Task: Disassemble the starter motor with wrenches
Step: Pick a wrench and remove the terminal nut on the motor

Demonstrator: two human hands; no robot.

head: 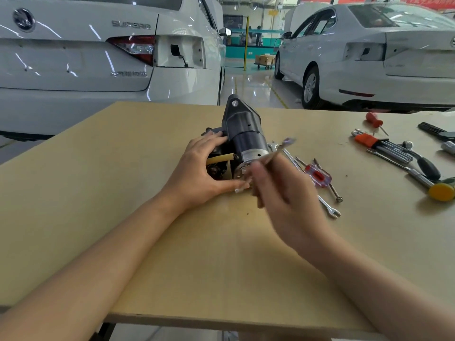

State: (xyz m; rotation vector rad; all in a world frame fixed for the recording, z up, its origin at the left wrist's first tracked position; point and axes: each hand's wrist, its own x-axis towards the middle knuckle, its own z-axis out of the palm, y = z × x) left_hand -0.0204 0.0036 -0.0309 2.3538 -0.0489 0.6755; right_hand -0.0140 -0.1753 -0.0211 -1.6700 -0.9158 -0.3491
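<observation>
A black starter motor (242,130) with a silver end cap lies on the wooden table (123,173), its cap end toward me. My left hand (202,172) grips its left side, fingers over the solenoid and thumb under the cap. My right hand (283,193), blurred, holds a slim silver wrench (277,150). The wrench's near end is at the end cap and its far end points up and to the right.
Loose wrenches (330,209), a long bolt and a red-handled screwdriver (317,174) lie just right of the motor. Further right are a hex key set (384,145), a ratchet, a yellow-headed mallet (442,191) and a small red screwdriver (374,120). Two white cars stand behind the table.
</observation>
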